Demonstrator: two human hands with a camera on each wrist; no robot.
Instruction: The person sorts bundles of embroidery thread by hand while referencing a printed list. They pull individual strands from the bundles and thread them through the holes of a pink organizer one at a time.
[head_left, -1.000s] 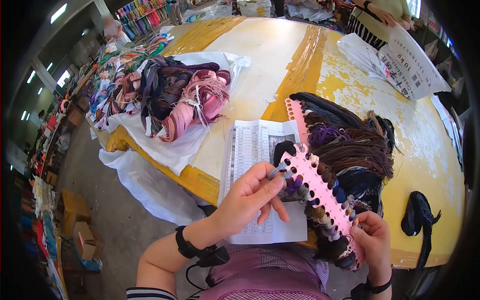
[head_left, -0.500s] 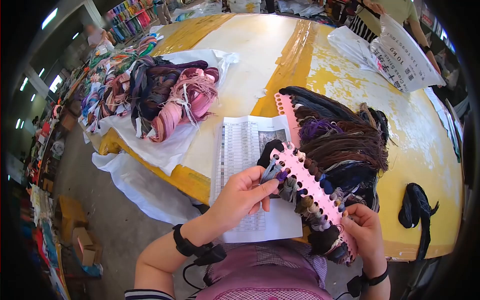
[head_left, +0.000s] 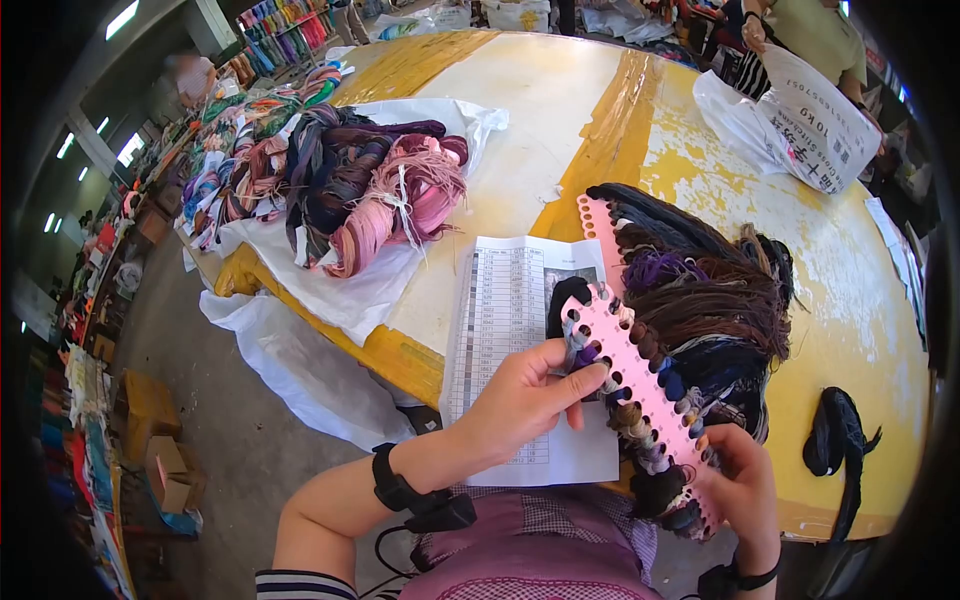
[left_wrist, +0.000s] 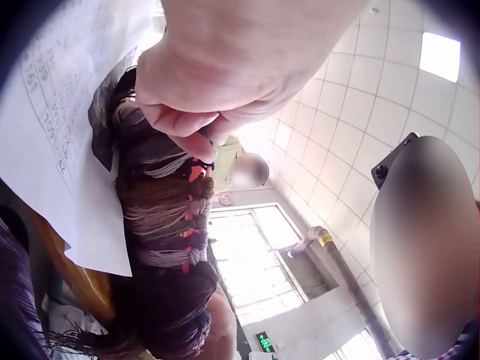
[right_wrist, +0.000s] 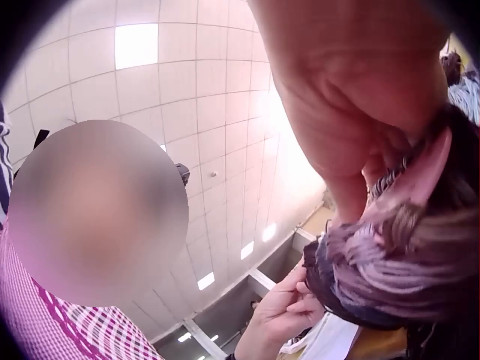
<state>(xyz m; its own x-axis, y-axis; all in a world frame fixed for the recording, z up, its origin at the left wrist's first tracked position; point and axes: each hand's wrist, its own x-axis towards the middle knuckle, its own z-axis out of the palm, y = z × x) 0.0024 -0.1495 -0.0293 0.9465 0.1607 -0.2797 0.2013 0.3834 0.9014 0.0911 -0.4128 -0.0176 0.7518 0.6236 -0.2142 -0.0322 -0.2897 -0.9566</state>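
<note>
The pink perforated card (head_left: 648, 397), held above the near edge of the worktop (head_left: 540, 95) with the right hand (head_left: 742, 485) gripping its near end and the left hand (head_left: 520, 405) pinching grey-blue thread (head_left: 574, 338) at its far end, looks mostly filled, the loose black skein (head_left: 832, 435) apparently unmounted.

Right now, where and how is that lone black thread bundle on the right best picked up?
Probably by its thick far end, pinched from above: the black thread bundle lies flat on the table, its narrow tail trailing toward the near edge.
</note>
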